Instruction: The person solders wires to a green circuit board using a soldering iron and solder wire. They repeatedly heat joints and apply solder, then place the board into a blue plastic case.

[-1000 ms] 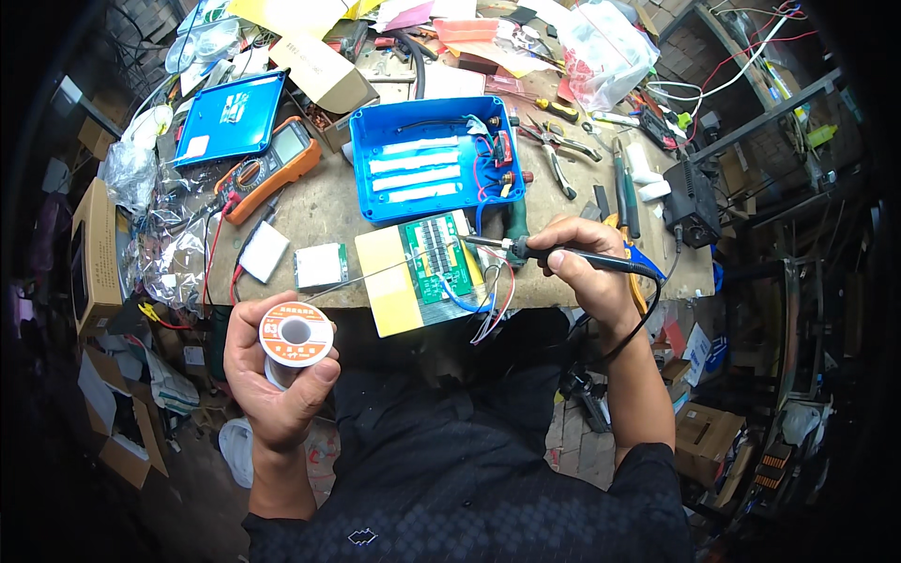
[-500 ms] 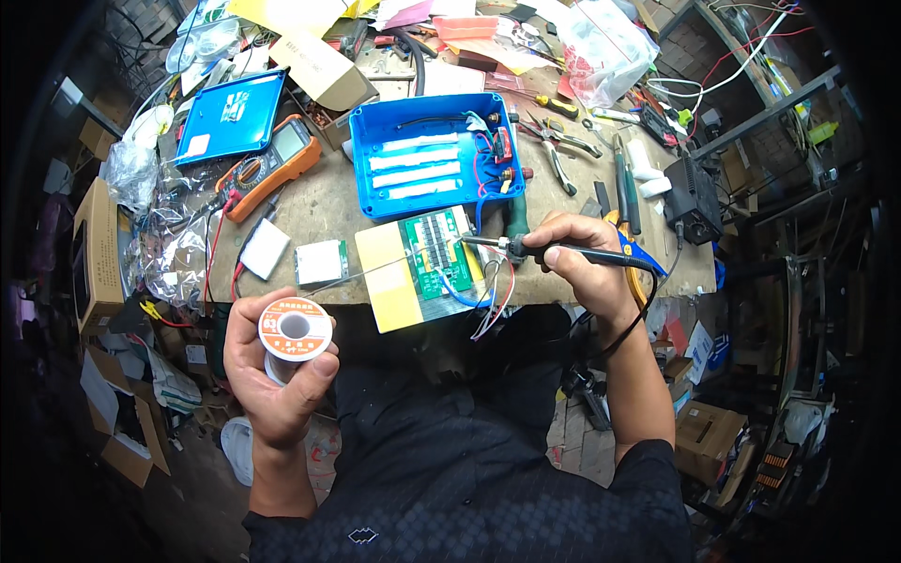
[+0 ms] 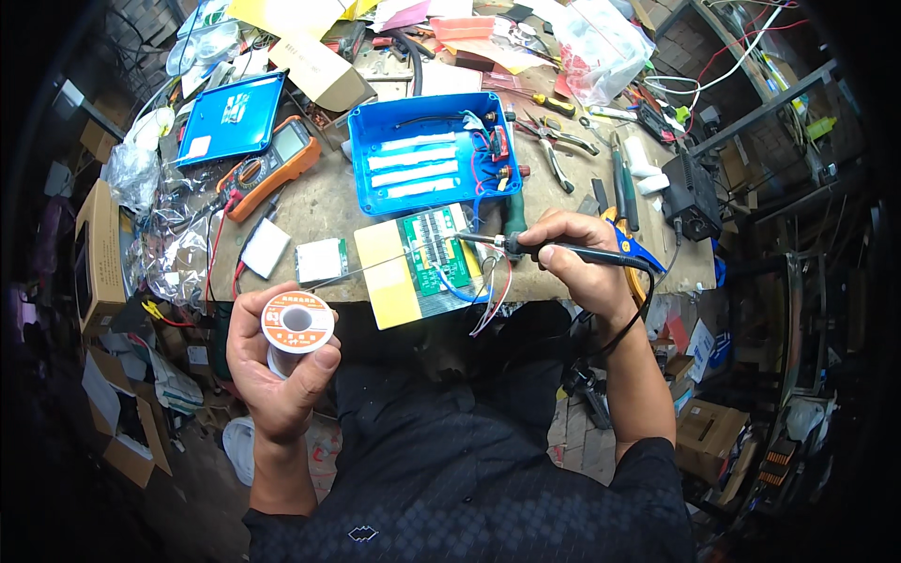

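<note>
In my left hand [image 3: 277, 375] I grip a white solder spool with an orange label [image 3: 294, 321]; its thin wire runs up rightward to a green circuit board [image 3: 434, 258]. My right hand [image 3: 572, 258] holds a black soldering iron [image 3: 591, 254], its metal tip at the board's upper right part. The board, with blue, red and white wires, rests on a yellow and grey plate [image 3: 385, 281] at the bench's front edge. Just behind stands an open blue plastic box [image 3: 394, 122] with white strips, wires and terminals inside. A smaller white-covered module [image 3: 317, 263] lies left of the board.
The cluttered bench [image 3: 296, 202] holds an orange multimeter [image 3: 258, 174], blue lid [image 3: 225, 117], white pad with leads [image 3: 266, 251], cardboard box [image 3: 319, 70], pliers [image 3: 554, 155], cutters with blue-yellow handles [image 3: 643, 258], plastic bag [image 3: 605, 52] and black power unit [image 3: 693, 202]. Cartons [image 3: 127, 422] stand below.
My left hand and the spool have shifted slightly up and to the right. My right hand and the iron moved slightly upward; the board and bench also sit a little higher in the picture.
</note>
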Demonstrator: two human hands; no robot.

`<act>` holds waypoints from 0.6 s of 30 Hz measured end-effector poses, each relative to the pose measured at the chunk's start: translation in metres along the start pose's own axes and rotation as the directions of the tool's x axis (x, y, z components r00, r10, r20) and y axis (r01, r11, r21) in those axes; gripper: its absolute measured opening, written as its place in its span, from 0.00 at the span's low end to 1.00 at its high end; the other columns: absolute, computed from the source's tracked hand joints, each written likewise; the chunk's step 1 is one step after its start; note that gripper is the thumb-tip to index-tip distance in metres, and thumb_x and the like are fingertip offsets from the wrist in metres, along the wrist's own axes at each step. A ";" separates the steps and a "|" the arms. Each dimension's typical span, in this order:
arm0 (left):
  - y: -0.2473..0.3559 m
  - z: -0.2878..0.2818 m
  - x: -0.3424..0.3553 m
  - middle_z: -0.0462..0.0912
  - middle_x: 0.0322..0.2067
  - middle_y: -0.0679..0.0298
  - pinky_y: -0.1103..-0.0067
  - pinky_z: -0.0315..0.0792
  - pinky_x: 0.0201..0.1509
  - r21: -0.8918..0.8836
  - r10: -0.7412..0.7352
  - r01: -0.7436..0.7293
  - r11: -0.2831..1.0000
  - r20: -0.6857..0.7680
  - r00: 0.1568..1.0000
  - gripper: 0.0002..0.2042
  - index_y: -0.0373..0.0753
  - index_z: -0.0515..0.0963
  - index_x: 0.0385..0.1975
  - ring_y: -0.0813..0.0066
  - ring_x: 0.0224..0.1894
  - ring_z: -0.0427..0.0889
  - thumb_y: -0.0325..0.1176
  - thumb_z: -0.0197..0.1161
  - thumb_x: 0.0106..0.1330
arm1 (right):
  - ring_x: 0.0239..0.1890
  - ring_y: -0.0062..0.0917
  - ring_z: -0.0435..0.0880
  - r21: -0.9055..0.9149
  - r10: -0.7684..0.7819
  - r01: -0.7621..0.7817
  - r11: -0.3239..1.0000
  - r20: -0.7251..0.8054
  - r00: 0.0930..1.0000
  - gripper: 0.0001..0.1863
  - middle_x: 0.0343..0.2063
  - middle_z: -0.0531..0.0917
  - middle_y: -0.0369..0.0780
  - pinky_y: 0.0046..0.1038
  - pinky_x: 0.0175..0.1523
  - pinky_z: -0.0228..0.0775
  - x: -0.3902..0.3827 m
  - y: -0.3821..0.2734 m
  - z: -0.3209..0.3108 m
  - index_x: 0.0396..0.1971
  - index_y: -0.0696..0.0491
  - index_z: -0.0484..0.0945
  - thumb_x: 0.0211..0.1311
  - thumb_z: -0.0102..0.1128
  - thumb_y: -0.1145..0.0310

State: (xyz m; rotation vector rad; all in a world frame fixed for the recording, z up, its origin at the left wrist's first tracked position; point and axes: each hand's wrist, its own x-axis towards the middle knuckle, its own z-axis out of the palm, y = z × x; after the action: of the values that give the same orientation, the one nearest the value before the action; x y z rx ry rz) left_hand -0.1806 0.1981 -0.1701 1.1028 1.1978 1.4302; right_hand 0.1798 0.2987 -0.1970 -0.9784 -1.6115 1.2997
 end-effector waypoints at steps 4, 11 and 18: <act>0.000 0.002 0.000 0.88 0.43 0.52 0.81 0.82 0.45 -0.034 0.002 -0.002 0.999 0.007 1.000 0.35 0.29 0.70 0.62 0.76 0.36 0.87 0.35 0.82 0.59 | 0.35 0.18 0.81 -0.007 -0.022 0.022 1.000 -0.021 1.000 0.15 0.34 0.85 0.38 0.22 0.42 0.72 -0.001 0.000 0.003 0.44 0.63 0.88 0.66 0.68 0.67; 0.001 0.004 0.001 0.88 0.42 0.54 0.81 0.83 0.45 -0.089 0.005 -0.003 0.996 0.020 1.000 0.32 0.30 0.70 0.60 0.79 0.37 0.87 0.28 0.82 0.60 | 0.43 0.23 0.85 0.011 0.009 -0.009 1.000 0.004 1.000 0.13 0.39 0.89 0.41 0.27 0.53 0.76 -0.002 -0.001 0.001 0.45 0.64 0.89 0.66 0.64 0.73; 0.000 0.003 0.001 0.88 0.42 0.54 0.81 0.83 0.47 -0.075 0.001 0.001 0.997 0.021 1.000 0.32 0.30 0.70 0.60 0.79 0.38 0.88 0.28 0.81 0.60 | 0.41 0.22 0.84 0.003 -0.003 0.003 1.000 -0.005 1.000 0.13 0.38 0.88 0.40 0.26 0.50 0.75 -0.003 -0.002 0.002 0.45 0.64 0.88 0.66 0.64 0.71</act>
State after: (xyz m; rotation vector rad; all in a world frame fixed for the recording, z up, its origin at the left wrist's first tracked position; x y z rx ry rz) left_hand -0.1773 0.1994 -0.1695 1.0641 1.1203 1.4480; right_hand 0.1788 0.2946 -0.1962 -0.9757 -1.6061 1.2964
